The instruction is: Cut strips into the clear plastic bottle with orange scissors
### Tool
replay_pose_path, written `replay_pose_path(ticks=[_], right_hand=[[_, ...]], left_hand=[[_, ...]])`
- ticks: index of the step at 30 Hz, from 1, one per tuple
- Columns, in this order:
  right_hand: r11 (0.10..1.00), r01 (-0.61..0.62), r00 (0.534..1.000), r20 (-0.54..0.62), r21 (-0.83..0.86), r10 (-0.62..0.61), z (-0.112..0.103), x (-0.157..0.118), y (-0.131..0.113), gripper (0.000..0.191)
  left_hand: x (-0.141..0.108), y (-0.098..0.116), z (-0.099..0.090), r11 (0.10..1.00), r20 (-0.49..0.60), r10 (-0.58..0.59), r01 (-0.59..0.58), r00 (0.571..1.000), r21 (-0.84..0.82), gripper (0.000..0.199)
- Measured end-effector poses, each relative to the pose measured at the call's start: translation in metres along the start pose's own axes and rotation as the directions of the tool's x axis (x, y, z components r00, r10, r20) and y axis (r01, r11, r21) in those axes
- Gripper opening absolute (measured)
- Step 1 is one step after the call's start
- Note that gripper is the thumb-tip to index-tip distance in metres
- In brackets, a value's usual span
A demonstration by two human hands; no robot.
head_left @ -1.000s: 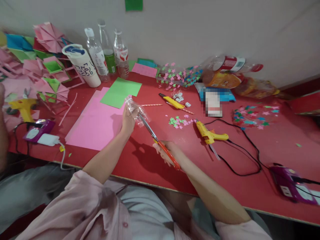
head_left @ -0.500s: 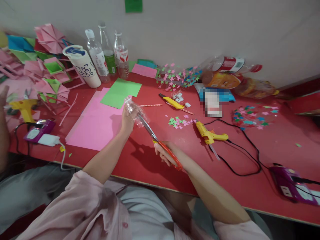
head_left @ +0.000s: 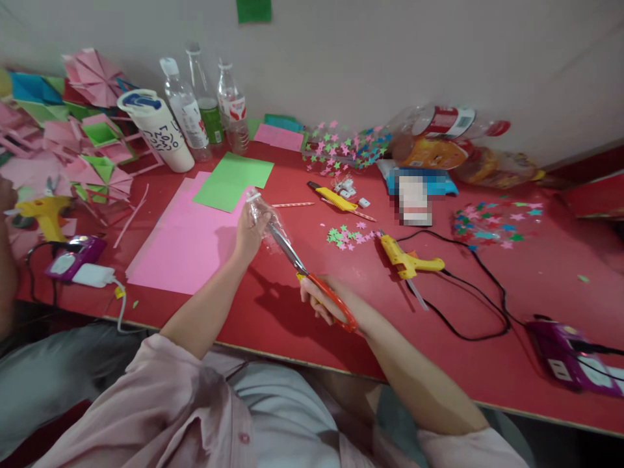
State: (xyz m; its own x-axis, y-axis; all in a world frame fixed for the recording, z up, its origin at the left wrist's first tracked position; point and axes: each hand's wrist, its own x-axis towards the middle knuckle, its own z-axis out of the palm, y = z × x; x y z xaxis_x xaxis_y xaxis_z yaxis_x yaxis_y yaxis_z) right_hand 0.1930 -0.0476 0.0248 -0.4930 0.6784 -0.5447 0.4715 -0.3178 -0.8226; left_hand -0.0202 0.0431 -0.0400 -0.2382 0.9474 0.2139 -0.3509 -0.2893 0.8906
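Note:
My left hand (head_left: pixel 250 232) is closed around a crumpled piece of clear plastic (head_left: pixel 277 239), which looks like part of a cut bottle. Below it, my right hand (head_left: pixel 319 302) grips a pair of scissors (head_left: pixel 334 296) with orange-red handles. Their metal blades point up and left, reaching into the plastic by my left fingers. How far the blades are apart is hard to make out. Under and left of my left hand lie a pink paper sheet (head_left: pixel 185 244) and a green paper sheet (head_left: pixel 236 182). Small paper stars (head_left: pixel 346 235) lie to the right.
A yellow glue gun (head_left: pixel 409 260) with a black cord lies right, near a purple power strip (head_left: pixel 568 357). A yellow cutter (head_left: pixel 336 199) lies behind the stars. Upright bottles (head_left: pixel 233 110) and a white cup (head_left: pixel 158 133) stand back left. Another person's arm (head_left: pixel 7 260) is at far left.
The scissors' handles have turned or spread slightly, showing more of the loop. Both hands stay nearly in place, and the view has shifted a little.

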Motion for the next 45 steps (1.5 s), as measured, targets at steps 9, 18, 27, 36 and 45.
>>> replay_pose_path(ticks=[9, 18, 27, 36, 45], right_hand=[[0.999, 0.021, 0.987, -0.163, 0.03, -0.015, 0.015, -0.001, -0.003, 0.05], [0.998, 0.011, 0.985, -0.17, 0.054, -0.001, 0.016, 0.003, 0.002, 0.052], [1.0, -0.004, 0.991, -0.131, 0.023, 0.007, 0.012, 0.009, 0.003, 0.05], [0.996, -0.022, 0.985, -0.17, 0.082, 0.036, 0.011, 0.002, -0.001, 0.049], [0.999, -0.05, 0.987, -0.151, 0.015, 0.051, 0.008, 0.007, 0.001, 0.046]], left_hand=[[-0.002, 0.0, 0.003, 0.998, -0.042, -0.042, 0.04, 0.998, -0.044, 0.035], [-0.002, 0.001, 0.005, 0.997, -0.056, -0.049, 0.045, 0.997, -0.068, 0.032], [-0.004, -0.003, 0.01, 0.999, -0.016, -0.024, 0.023, 1.0, -0.023, 0.037], [-0.006, 0.003, 0.013, 1.0, -0.012, 0.014, -0.014, 1.0, 0.023, 0.045], [-0.007, -0.001, 0.01, 0.996, -0.013, -0.01, 0.011, 1.0, 0.086, 0.037]])
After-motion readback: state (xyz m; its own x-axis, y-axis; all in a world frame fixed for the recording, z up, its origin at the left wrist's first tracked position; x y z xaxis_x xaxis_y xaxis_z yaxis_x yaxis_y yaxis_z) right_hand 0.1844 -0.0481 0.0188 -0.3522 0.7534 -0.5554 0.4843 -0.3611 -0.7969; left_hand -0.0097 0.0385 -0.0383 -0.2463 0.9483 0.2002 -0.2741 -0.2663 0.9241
